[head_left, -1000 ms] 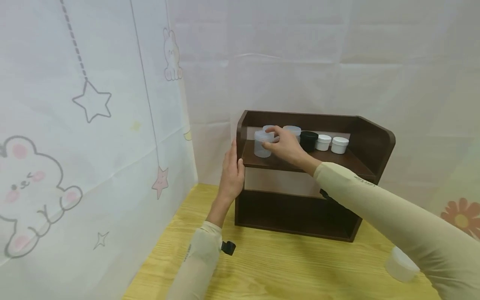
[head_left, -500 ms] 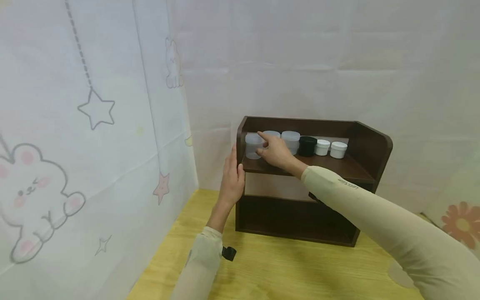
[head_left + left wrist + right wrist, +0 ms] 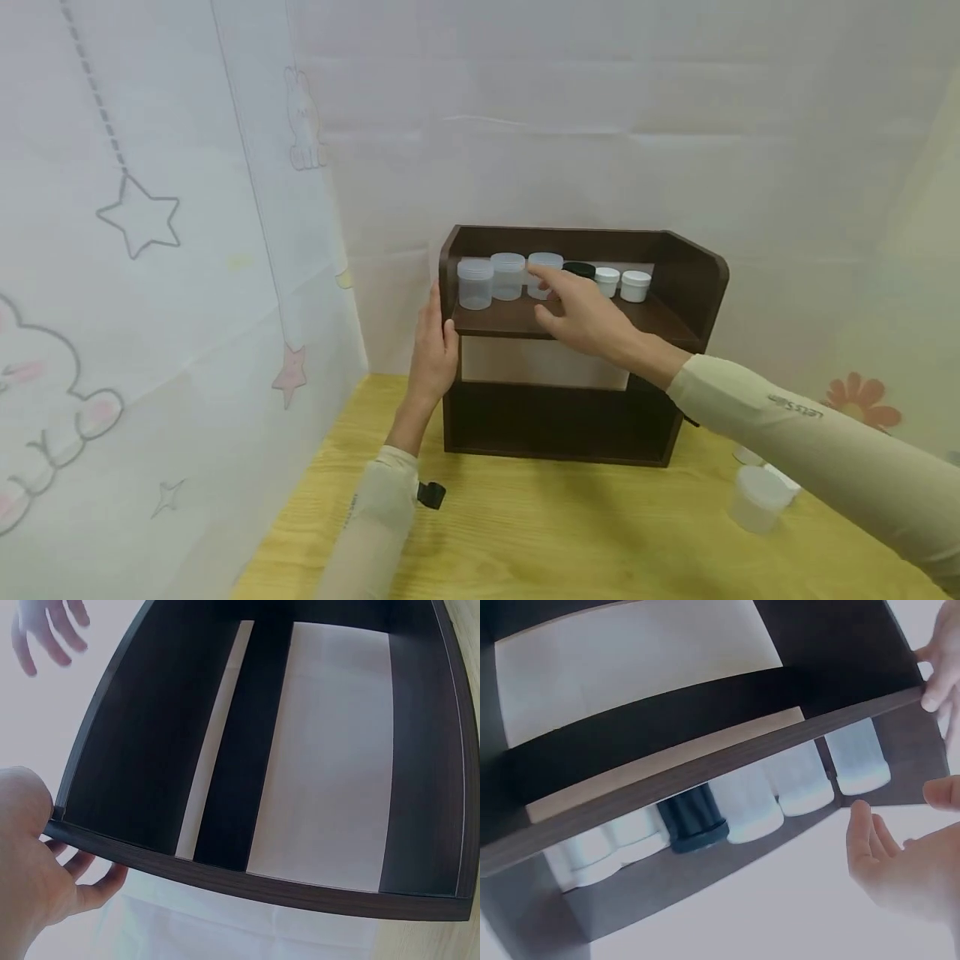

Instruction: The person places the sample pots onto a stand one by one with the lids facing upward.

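At nine o'clock on shelf (image 3: 693,279): left hand (image 3: 433,350), fingers extended; at eleven: clear jar (image 3: 546,260) behind right hand (image 3: 584,313), fingers parted.

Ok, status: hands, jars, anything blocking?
Left hand against side of dark brown wooden shelf; right hand empty. Leftmost round translucent plastic jar upright on shelf. Head view: right hand partly hides round black plastic jar.

Black jar (image 3: 579,270) just beyond right hand's (image 3: 588,315) fingers, body mostly hidden. Clear jar (image 3: 546,260) at fingertips, partly covered. Left wrist view: right fingers blurry, cut by top edge; left hand (image 3: 37,874) cut off at left. Left-sleeve print (image 3: 349,511), well below left fingers, too small to read.
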Available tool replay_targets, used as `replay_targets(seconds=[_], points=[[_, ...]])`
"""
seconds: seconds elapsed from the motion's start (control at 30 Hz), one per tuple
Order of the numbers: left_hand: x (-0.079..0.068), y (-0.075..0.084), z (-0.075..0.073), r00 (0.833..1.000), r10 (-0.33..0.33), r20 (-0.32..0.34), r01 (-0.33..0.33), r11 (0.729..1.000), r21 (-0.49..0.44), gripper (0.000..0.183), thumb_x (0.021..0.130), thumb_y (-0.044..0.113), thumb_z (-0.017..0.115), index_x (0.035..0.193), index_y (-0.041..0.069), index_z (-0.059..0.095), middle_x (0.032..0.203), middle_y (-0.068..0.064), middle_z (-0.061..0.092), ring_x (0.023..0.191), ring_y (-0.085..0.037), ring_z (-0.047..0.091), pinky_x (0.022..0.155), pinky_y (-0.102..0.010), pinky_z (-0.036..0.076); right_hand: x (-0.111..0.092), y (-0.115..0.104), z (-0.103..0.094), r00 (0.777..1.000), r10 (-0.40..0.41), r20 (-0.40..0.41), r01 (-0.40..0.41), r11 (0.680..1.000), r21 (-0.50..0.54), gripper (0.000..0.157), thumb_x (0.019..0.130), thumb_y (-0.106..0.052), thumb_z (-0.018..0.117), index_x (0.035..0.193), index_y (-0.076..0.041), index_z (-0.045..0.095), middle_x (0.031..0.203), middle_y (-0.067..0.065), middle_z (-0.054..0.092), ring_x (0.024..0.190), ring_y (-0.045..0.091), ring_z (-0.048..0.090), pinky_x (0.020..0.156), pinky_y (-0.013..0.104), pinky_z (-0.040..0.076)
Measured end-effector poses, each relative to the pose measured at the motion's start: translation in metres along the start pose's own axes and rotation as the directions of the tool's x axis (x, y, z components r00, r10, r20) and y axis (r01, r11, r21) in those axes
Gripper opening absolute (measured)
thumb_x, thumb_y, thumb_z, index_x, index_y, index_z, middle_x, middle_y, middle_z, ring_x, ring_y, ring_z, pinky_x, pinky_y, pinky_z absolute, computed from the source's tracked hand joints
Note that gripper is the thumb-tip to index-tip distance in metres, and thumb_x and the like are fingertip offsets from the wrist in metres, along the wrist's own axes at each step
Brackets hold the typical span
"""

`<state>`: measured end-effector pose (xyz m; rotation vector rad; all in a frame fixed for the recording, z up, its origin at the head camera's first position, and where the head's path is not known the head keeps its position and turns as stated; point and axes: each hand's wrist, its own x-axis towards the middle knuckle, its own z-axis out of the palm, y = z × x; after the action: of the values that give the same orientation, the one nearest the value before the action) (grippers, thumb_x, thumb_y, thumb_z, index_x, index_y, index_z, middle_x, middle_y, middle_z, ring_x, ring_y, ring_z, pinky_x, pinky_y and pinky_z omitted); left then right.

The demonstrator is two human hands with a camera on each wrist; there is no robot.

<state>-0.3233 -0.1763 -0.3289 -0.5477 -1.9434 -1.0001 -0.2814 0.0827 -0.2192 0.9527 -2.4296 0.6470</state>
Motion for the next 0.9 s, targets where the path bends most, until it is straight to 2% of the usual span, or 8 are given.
replay_targets(seconds=[0.13,0.27,0.37,0.47,0.57,0.7,0.8,0.9], points=[[0.002,-0.005,-0.005,1.0,-0.013,0.008,0.013,1.0,-0.003,0.068,0.106,0.003,0.044,0.165,0.013,0.012,0.155,-0.02,0.036,0.139,-0.031,0.039,0.111,-0.05,0.035,-0.027,0.004,-0.011,0.997,-0.02,-0.075,0.02,1.0,0.005,0.035,0.101,-0.015,0.062,0.134,-0.005,0.062,0.122,0.011,0.066,0.105,0.027,0.063,0.085,0.048,0.052],[-0.002,-0.01,-0.012,1.0,-0.023,0.011,0.022,1.0,0.016,0.067,0.107,0.005,0.043,0.165,0.014,0.011,0.155,-0.02,0.035,0.14,-0.031,0.037,0.112,-0.049,0.033,-0.056,0.012,-0.015,0.982,-0.036,-0.186,0.04,0.999,0.018,0.017,0.099,-0.011,0.064,0.114,-0.007,0.071,0.11,0.006,0.069,0.097,0.022,0.065,0.083,0.045,0.054],[-0.005,-0.012,-0.018,0.999,-0.037,0.015,0.037,0.999,0.026,0.068,0.108,0.007,0.042,0.166,0.017,0.008,0.156,-0.018,0.035,0.141,-0.028,0.036,0.114,-0.047,0.031,-0.076,0.02,-0.014,0.959,-0.06,-0.278,0.071,0.997,0.03,0.012,0.096,-0.005,0.067,0.107,-0.007,0.073,0.102,0.001,0.07,0.088,0.016,0.066,0.075,0.036,0.055],[-0.007,-0.013,-0.022,0.999,-0.04,0.021,0.039,0.999,0.034,0.067,0.108,0.008,0.041,0.166,0.016,0.008,0.156,-0.018,0.033,0.143,-0.028,0.033,0.115,-0.046,0.029,-0.097,0.031,-0.014,0.944,-0.053,-0.325,0.068,0.997,0.034,0.012,0.094,-0.001,0.068,0.104,-0.005,0.073,0.098,0.001,0.07,0.083,0.013,0.064,0.071,0.027,0.053],[-0.007,-0.012,-0.024,0.999,-0.041,0.022,0.04,0.998,0.037,0.065,0.109,0.009,0.041,0.165,0.013,0.009,0.154,-0.019,0.035,0.141,-0.029,0.035,0.114,-0.048,0.03,-0.121,0.043,-0.015,0.947,0.003,-0.322,0.011,0.999,0.044,0.012,0.094,-0.001,0.068,0.105,-0.004,0.073,0.098,0.002,0.07,0.081,0.011,0.061,0.071,0.02,0.05],[-0.008,-0.011,-0.024,0.999,-0.043,0.019,0.042,0.998,0.038,0.066,0.109,0.01,0.042,0.165,0.014,0.008,0.152,-0.02,0.037,0.138,-0.031,0.038,0.112,-0.049,0.032,-0.156,0.065,-0.012,0.951,0.077,-0.3,-0.068,0.997,0.041,0.011,0.094,-0.003,0.07,0.104,-0.006,0.074,0.098,0.003,0.07,0.082,0.007,0.059,0.07,0.018,0.049],[-0.009,-0.011,-0.024,0.999,-0.039,0.02,0.038,0.999,0.036,0.066,0.109,0.009,0.042,0.165,0.014,0.008,0.152,-0.02,0.037,0.137,-0.031,0.038,0.112,-0.05,0.033,-0.182,0.086,-0.009,0.959,0.098,-0.264,-0.095,0.995,0.025,0.013,0.093,-0.003,0.073,0.105,-0.007,0.074,0.1,0.004,0.07,0.084,0.007,0.06,0.07,0.02,0.051],[-0.008,-0.011,-0.023,0.999,-0.036,0.023,0.035,0.999,0.028,0.066,0.109,0.009,0.042,0.165,0.014,0.008,0.154,-0.02,0.036,0.14,-0.031,0.036,0.113,-0.049,0.031,-0.205,0.107,-0.005,0.973,0.108,-0.203,-0.111,0.994,-0.005,0.016,0.091,-0.004,0.075,0.107,-0.006,0.073,0.103,0.007,0.07,0.085,0.015,0.064,0.068,0.025,0.053]])
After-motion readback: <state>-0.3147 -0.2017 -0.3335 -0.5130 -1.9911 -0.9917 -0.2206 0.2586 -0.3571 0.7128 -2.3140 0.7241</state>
